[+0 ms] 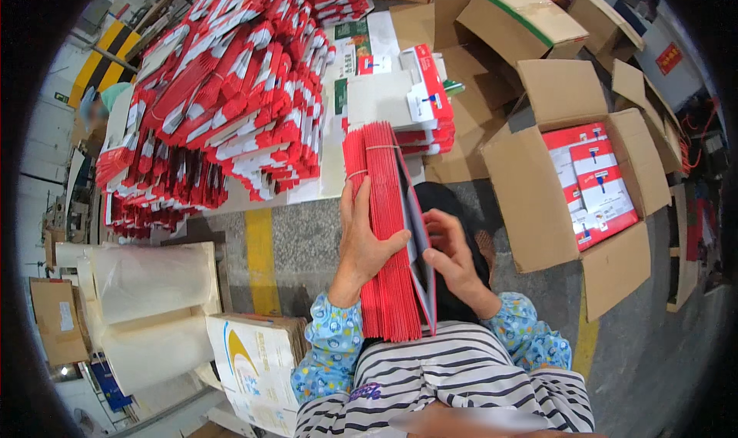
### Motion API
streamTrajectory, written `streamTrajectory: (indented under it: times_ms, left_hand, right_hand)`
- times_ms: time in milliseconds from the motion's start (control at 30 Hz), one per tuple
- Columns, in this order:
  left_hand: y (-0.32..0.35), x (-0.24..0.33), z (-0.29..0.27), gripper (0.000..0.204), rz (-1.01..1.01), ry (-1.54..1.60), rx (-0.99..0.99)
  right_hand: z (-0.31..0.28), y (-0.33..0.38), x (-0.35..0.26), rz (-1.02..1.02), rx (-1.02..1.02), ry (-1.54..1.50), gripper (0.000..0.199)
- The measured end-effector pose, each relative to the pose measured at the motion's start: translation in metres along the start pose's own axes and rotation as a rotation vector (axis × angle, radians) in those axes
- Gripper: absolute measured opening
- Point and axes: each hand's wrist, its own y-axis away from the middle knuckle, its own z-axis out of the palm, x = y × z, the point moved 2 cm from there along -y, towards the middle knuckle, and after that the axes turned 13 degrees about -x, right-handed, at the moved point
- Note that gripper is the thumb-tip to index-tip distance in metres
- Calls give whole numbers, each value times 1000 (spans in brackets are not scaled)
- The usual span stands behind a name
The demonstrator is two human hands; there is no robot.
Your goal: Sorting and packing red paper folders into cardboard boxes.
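A: How many hands are showing, and what are they doing?

B: Two. The left hand [365, 242] is gripping the one red bundle [388, 261], thumb lying across its top edges. The right hand [459, 265] is curling, fingers and thumb a little apart, beside a grey panel [419, 224] on the bundle's right side; whether it is pinching the panel, one cannot tell.

A: Where is the bundle, and which way is it pointing?

B: It is standing just in front of the person's striped shirt [430, 365], fold edges facing up. Its long axis is running away from the shirt toward the table [332, 157], far end leaning slightly left. A pale band is crossing near that end.

A: Other counts?

B: One large heap [231, 76] is covering the table's left; one small stack [384, 99] is sitting just beyond the bundle. Rightward, one box [530, 207] is standing open, four flaps spreading, holding several red-and-white packs [603, 184].
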Motion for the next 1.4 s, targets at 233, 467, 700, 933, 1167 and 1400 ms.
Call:
streamTrajectory:
  times_ms: [233,467,700,933,1167,1400]
  left_hand:
    - [3,1,1,105,-2,-25,-19]
    - [2,-1,-1,107,-19,58,-45]
    - [1,0,-3,107,-47,105,-44]
    - [0,3,-3,107,-51,109,-55]
    - [-1,13,-6,109,-66,144,-68]
    - [-1,14,-7,109,-51,162,-87]
  right_hand:
    - [-10,6,-22,-219,-27,657,46]
    - [-2,1,-34,-181,-68,827,46]
    - [-4,5,-36,-161,-110,769,32]
    - [3,1,-41,-133,-128,779,11]
    - [2,2,-29,-36,-143,598,28]
    - [2,2,-28,-50,-132,525,24]
